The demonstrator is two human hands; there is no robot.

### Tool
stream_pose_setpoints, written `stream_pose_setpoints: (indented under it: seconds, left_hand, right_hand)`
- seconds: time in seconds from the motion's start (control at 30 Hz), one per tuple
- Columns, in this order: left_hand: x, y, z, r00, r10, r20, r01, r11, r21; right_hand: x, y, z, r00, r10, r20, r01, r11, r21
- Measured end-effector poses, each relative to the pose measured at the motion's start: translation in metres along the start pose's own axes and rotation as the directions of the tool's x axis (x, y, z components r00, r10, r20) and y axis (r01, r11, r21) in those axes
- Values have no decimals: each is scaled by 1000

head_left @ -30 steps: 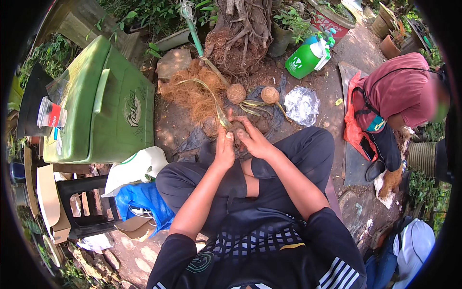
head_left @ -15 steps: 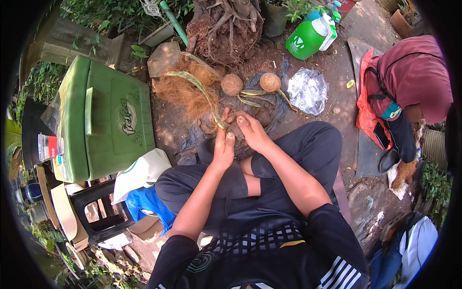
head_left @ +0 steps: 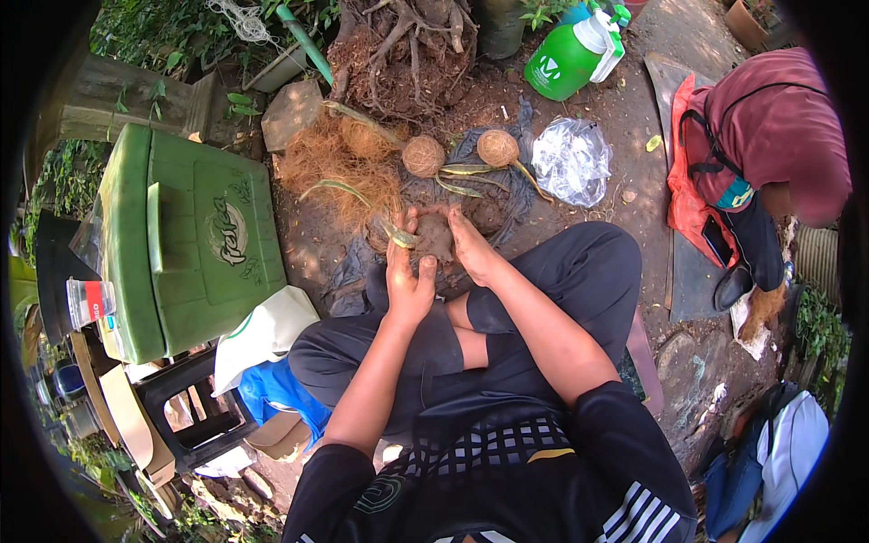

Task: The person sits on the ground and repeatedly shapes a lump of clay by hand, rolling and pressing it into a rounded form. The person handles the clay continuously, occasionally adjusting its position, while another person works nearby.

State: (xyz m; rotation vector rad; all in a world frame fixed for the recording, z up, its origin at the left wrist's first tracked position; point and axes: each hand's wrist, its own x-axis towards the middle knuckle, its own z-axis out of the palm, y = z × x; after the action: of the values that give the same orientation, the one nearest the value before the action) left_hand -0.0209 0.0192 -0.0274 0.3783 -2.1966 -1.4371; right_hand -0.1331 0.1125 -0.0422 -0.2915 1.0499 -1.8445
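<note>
Between my palms is a brown clump of wet soil (head_left: 435, 237). My left hand (head_left: 407, 276) supports its left side, thumb raised and fingers long. Along the other side lies my right hand (head_left: 473, 251), its fingers extended against the clump. A striped, yellow-edged snake plant leaf (head_left: 401, 237) crosses my left fingers and arches out to the left; whether its base sits in the soil is hard to make out. Beyond my hands are two fibre-wrapped balls (head_left: 423, 157) (head_left: 497, 148), more striped leaves (head_left: 463, 180) and a loose heap of coconut fibre (head_left: 330, 172).
A green cooler box (head_left: 195, 244) stands left, beside a black crate (head_left: 186, 421). Ahead are a root stump (head_left: 407, 63), a green spray bottle (head_left: 570, 63) and a crumpled clear plastic bag (head_left: 572, 163). A person in a maroon head covering (head_left: 769, 118) sits at right.
My hands have moved slightly apart, and the soil clump between them shows more. The leaf has tipped lower toward the left. The whole view has shifted a little.
</note>
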Motion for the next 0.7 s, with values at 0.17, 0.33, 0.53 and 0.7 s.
stream_pose_setpoints:
  seconds: [0.17,0.33,0.53,0.7]
  left_hand:
    - [0,-1,-3,995,80,63,-91,977,192]
    - [0,2,-1,998,39,47,-41,998,49]
    - [1,3,2,990,-134,38,139,940,-311]
    - [1,3,-1,995,-88,36,91,993,-76]
  right_hand:
    - [5,7,-11,997,-81,-14,76,973,-217]
    - [8,13,-6,995,-91,-47,83,986,-143]
    - [-3,2,2,990,133,38,-119,959,-256]
    - [-8,-2,8,994,88,70,-77,985,-156]
